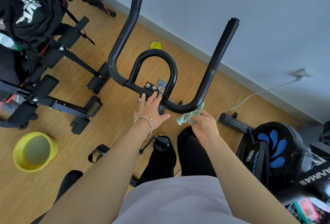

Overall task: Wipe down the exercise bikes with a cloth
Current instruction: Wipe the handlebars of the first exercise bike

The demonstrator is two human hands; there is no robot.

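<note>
Your right hand holds the cloth – a crumpled green-and-white rag – pinched between thumb and curled fingers, so the fingers are clamped on it. The cloth bunches out ahead of the fingertips, and its upper end touches the underside of the right-hand bend of the black handlebar of the exercise bike in front of you. The rest of the rag hangs just below the bar, toward your left hand. That hand holds nothing: its fingers are straight and slightly spread, the tips resting on the crossbar right beside the bolted bracket and the metal knob, with the thumb pointing toward the cloth but apart from it. A thin bracelet sits on that wrist. The inner loop of the bar arches up ahead of the left fingertips. On the wooden floor to your left stands a yellow basin, near a black weight bench – and to your right sits a flywheel with blue markings.
</note>
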